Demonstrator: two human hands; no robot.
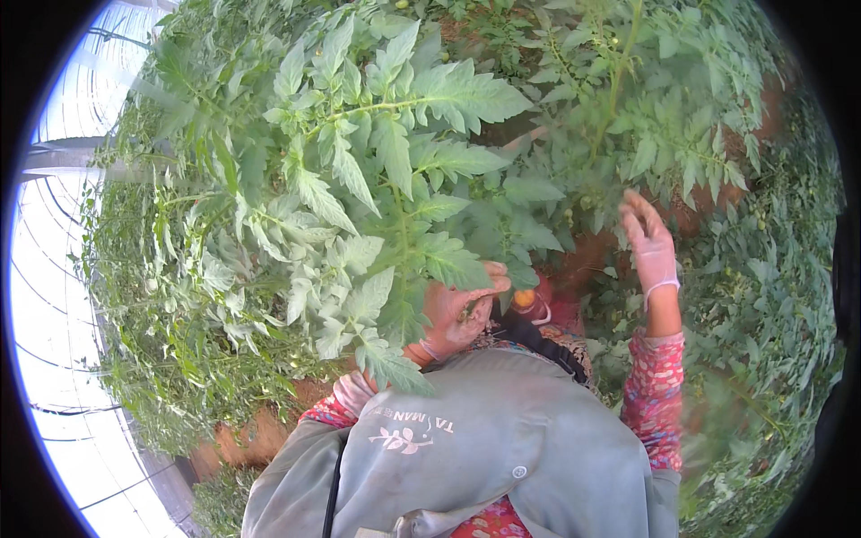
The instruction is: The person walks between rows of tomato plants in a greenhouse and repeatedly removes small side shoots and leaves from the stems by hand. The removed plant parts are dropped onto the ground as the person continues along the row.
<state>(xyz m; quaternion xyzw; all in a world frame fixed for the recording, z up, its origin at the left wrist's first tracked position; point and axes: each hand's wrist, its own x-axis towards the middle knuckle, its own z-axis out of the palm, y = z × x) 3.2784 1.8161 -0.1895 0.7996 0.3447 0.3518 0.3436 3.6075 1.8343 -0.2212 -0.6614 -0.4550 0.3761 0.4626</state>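
Note:
My left hand (457,313), in a thin translucent glove, is low in front of my body beside the leaves of a tomato plant (403,222). Its fingers are curled, with a small greenish bit showing at the palm; whether it grips this is unclear. My right hand (647,245), gloved likewise, is raised on the right with its fingers apart and nothing seen in them. Just above it are the blurred leaves and stem (615,87) of another tomato plant. Large serrated leaves hang over my left wrist and forearm.
Dense tomato foliage (773,282) lies right and left, with small green fruits among it. Reddish soil (592,259) shows between the plants. A reddish thing with an orange patch (525,298) is near my left hand. A curved greenhouse frame (60,161) and pale cover stand at far left.

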